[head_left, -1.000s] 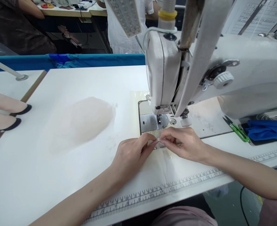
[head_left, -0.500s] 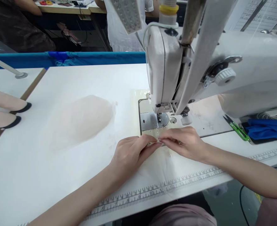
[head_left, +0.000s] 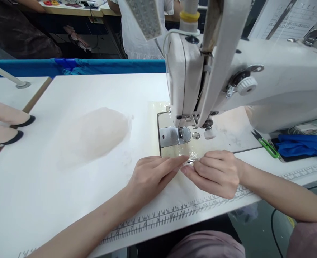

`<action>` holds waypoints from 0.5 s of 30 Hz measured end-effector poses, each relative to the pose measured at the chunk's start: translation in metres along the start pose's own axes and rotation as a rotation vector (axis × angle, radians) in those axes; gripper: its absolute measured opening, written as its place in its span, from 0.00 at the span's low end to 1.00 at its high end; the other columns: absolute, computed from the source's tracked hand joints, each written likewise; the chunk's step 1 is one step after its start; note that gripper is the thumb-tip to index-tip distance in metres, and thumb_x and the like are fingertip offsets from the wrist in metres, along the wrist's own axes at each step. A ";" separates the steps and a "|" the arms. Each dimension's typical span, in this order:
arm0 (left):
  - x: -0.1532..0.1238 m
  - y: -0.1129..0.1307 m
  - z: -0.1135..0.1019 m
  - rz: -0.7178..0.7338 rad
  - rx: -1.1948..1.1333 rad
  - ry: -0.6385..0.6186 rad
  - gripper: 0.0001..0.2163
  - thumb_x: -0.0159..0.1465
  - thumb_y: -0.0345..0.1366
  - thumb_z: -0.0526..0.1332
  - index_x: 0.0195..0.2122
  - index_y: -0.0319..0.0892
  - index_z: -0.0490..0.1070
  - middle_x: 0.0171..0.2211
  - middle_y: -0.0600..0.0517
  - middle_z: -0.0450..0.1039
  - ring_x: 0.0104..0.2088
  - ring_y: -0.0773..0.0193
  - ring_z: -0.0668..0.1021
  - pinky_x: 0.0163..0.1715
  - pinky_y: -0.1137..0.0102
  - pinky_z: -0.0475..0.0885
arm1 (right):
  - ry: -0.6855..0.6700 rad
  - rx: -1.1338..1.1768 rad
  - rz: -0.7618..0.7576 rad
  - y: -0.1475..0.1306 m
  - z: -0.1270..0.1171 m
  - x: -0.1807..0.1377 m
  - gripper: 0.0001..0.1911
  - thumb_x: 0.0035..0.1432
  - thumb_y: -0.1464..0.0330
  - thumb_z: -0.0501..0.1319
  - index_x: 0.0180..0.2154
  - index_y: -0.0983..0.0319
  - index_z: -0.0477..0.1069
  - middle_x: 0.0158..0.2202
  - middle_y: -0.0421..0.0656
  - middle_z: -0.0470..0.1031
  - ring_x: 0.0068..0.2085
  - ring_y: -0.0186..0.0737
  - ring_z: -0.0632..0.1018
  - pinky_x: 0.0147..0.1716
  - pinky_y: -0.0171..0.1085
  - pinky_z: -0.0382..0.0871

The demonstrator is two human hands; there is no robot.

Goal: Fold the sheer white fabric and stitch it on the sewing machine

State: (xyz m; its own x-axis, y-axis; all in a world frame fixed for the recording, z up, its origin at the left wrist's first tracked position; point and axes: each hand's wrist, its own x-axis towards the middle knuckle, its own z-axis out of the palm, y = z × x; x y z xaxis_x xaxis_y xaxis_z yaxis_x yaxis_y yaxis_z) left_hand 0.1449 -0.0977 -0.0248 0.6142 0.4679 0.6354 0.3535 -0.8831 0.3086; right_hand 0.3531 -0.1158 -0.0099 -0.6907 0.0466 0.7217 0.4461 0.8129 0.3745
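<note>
In front of the sewing machine (head_left: 185,82), my two hands meet at their fingertips. My left hand (head_left: 154,175) has its thumb and forefinger pressed together, pointing right. Opposite it, my right hand (head_left: 214,172) is closed with the fingers curled in and the thumb towards the left fingertips. Whatever they pinch is tiny and mostly covered by the fingers; I cannot make out its kind. Just beyond the hands are the metal needle plate (head_left: 174,136) and the presser foot (head_left: 180,132), with no cloth under the foot.
Green thread snips (head_left: 267,145) lie at right beside a blue cloth (head_left: 303,145). A ruler tape (head_left: 171,216) runs along the front edge. A pale beige patch (head_left: 102,132) marks the white tabletop (head_left: 75,200). Mannequin-like legs (head_left: 8,120) stick in from the left. People sit beyond.
My right hand has turned and curled its fingers in, coming slightly nearer to me. My left hand stays almost in place, its fingertips now straighter. The view has shifted a little.
</note>
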 end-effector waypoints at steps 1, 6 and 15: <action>0.000 0.000 0.000 0.018 0.003 -0.004 0.10 0.66 0.27 0.55 0.47 0.41 0.70 0.19 0.60 0.68 0.18 0.74 0.67 0.20 0.78 0.64 | -0.003 0.003 -0.002 0.000 0.000 0.000 0.01 0.50 0.74 0.67 0.29 0.66 0.78 0.19 0.36 0.70 0.21 0.26 0.68 0.16 0.30 0.60; 0.001 0.001 -0.001 0.074 0.070 0.039 0.07 0.66 0.27 0.57 0.43 0.38 0.71 0.17 0.60 0.65 0.17 0.73 0.65 0.18 0.77 0.62 | 0.007 0.001 -0.012 -0.001 -0.003 0.001 0.01 0.49 0.75 0.67 0.29 0.66 0.78 0.19 0.36 0.70 0.21 0.26 0.67 0.16 0.30 0.59; 0.003 0.007 -0.001 0.005 0.020 0.028 0.05 0.66 0.29 0.56 0.41 0.39 0.71 0.19 0.59 0.71 0.17 0.73 0.71 0.20 0.77 0.66 | 0.011 0.003 -0.015 -0.002 -0.004 0.001 0.01 0.50 0.75 0.67 0.28 0.66 0.77 0.19 0.36 0.70 0.20 0.26 0.67 0.16 0.30 0.59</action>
State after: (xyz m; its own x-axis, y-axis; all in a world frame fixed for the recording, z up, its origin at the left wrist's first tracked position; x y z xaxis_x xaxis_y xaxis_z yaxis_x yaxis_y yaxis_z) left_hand 0.1480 -0.1023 -0.0203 0.5958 0.4623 0.6568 0.3645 -0.8843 0.2918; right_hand 0.3541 -0.1196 -0.0072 -0.6907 0.0281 0.7226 0.4343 0.8151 0.3834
